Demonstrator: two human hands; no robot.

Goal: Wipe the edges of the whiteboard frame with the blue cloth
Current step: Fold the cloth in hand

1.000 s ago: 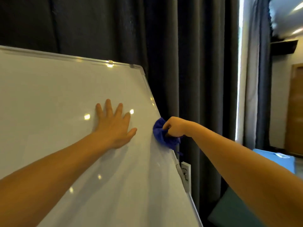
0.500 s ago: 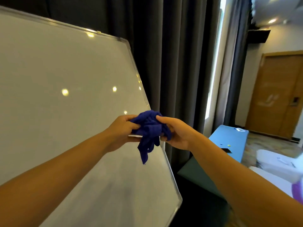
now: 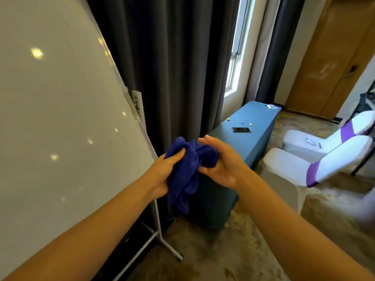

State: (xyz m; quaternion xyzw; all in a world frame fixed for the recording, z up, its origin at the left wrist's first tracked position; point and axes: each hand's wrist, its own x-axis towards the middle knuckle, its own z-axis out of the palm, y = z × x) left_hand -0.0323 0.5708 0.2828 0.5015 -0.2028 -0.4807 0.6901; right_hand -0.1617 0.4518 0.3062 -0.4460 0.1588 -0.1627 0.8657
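The blue cloth point(image 3: 188, 169) is bunched between both hands, clear of the whiteboard frame point(image 3: 121, 82) and to its right. The left hand point(image 3: 162, 175) has its fingers point(image 3: 178, 154) clamped on the upper left of the cloth; a loose tail hangs below the palm. The right hand point(image 3: 221, 163) lies against the cloth's right side with fingers extended and close together, cupping rather than pinching. The frame's right edge runs as a long diagonal from upper left down to lower right, passing just left of the left hand, so the left hand is the nearer one. No container is involved. Likely step: regrip the cloth, then return it to the edge.
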